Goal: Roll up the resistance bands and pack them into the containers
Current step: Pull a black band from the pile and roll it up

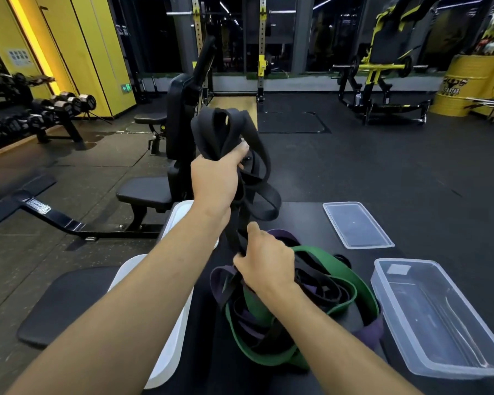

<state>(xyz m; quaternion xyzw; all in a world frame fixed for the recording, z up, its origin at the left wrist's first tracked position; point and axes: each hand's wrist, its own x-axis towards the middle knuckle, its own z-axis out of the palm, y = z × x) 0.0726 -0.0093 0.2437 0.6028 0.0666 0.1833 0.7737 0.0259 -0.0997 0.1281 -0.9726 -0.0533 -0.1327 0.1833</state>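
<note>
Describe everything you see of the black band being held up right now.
The black resistance band is a wide, flat, matte, rubbery-looking strap, bunched into several loose loops. The left hand grips the bunch, raised; loops droop beside it. A strand runs down to the right hand, which pinches it.

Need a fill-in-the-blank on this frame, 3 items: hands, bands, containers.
1. The raised band gripped by the left hand is ____ in colour.
2. The widest band in the pile beside the right hand is ____.
3. The clear container right of the pile holds ____ bands.
Missing words: black; green; no.
</note>
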